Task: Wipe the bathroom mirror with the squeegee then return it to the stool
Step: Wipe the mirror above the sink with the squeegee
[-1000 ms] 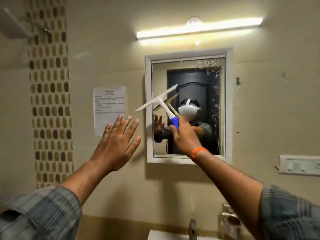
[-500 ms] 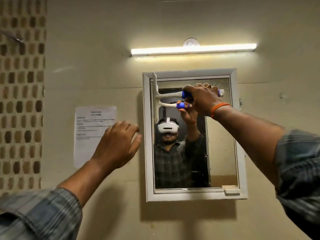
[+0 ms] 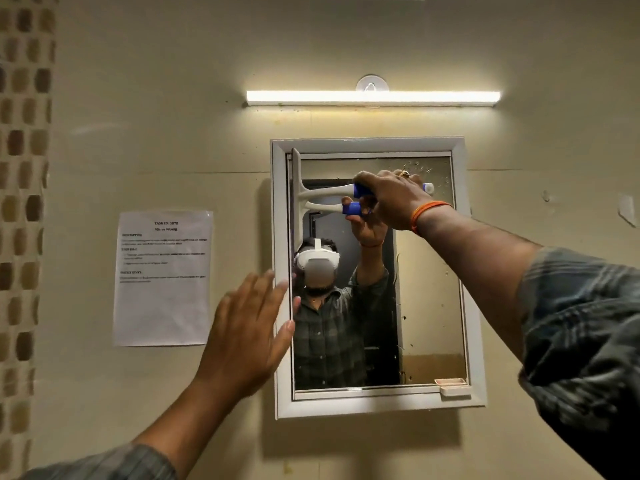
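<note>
My right hand (image 3: 391,199), fingers wrapped round the squeegee (image 3: 325,194) handle, now has the blade upright at the mirror (image 3: 429,271) top-left corner, left hand (image 3: 246,337) spread flatter by the frame's left edge, so wiping is only starting.

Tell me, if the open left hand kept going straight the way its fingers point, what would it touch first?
Probably the mirror's white frame: the left hand points up and right, fingertips already at its left edge. Depth is unclear.
</note>
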